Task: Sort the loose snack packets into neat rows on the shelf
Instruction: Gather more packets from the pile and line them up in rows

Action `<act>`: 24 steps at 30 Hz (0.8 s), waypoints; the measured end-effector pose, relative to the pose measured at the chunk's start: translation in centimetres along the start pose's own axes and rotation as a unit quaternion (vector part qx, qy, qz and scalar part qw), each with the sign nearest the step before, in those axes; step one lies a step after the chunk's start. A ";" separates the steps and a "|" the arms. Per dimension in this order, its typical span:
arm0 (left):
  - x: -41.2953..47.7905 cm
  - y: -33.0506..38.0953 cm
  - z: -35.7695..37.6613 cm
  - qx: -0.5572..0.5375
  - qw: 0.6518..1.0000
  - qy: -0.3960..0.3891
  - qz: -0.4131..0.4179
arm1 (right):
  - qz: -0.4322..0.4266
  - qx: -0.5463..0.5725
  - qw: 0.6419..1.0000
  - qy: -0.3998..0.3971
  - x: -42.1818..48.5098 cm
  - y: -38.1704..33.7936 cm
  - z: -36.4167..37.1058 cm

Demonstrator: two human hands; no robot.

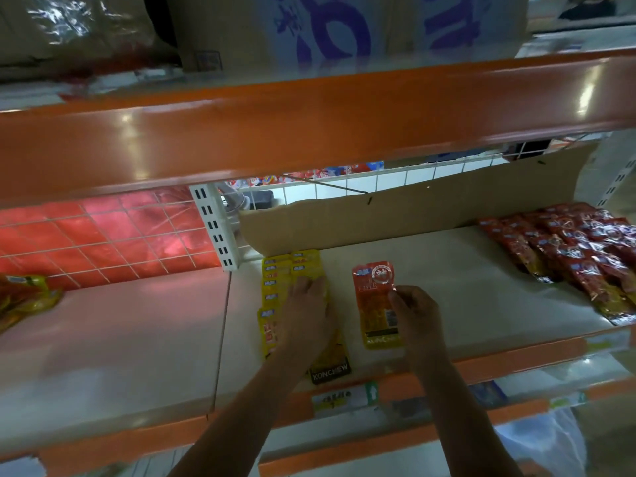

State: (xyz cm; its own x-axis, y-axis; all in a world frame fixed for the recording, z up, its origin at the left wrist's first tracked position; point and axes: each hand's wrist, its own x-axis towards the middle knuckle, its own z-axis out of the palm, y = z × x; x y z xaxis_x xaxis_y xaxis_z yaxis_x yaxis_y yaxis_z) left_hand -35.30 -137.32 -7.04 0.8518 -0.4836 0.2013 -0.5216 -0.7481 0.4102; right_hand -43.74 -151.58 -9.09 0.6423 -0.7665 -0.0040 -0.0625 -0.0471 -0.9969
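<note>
Here the left hand (306,315) lies flat on the yellow row (275,287) while the right hand (418,318) pinches an orange packet (375,304), which probably needs setting parallel at the row's three o'clock.

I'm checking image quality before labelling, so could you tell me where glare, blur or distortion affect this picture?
Head view: lamp glare spots on the orange shelf beam; motion blur smears the left edge and the red packets; wide-angle bending curves the shelf; the orange packet in the right hand stays fairly sharp.

Dim, blurred, glare on orange shelf edge (309,132)
</note>
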 end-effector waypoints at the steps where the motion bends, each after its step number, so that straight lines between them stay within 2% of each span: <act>1: 0.5 0.5 0.4 0.001 1.000 -0.001 0.022 | -0.004 -0.002 1.000 0.006 0.4 -0.1 -0.1; 6: 2.0 3.7 2.3 -0.096 0.990 -0.021 0.096 | -0.005 -0.003 0.999 0.042 2.2 -0.1 -1.1; 8: 2.4 5.4 2.8 -0.164 0.981 -0.044 0.092 | -0.007 0.002 0.999 0.037 2.7 0.0 -1.4; 12: 3.4 8.3 3.7 -0.244 0.965 -0.088 0.042 | -0.023 -0.009 1.000 0.013 3.8 -0.4 -3.0; 17: 4.8 12.3 6.6 -0.372 0.917 -0.133 -0.056 | -0.038 -0.011 0.998 -0.041 6.8 0.0 -7.2; 24: 5.7 18.7 10.7 -0.527 0.818 -0.149 -0.176 | -0.014 0.027 1.000 -0.009 11.8 0.4 -15.6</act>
State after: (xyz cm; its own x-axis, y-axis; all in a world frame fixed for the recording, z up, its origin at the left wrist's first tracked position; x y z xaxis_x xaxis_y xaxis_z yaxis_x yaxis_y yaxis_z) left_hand -40.75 -158.94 -7.78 0.8088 -0.5297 -0.2554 0.2174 -0.1342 0.9668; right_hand -48.05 -170.65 -8.34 0.6571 -0.7534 0.0229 -0.0037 -0.0336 -0.9994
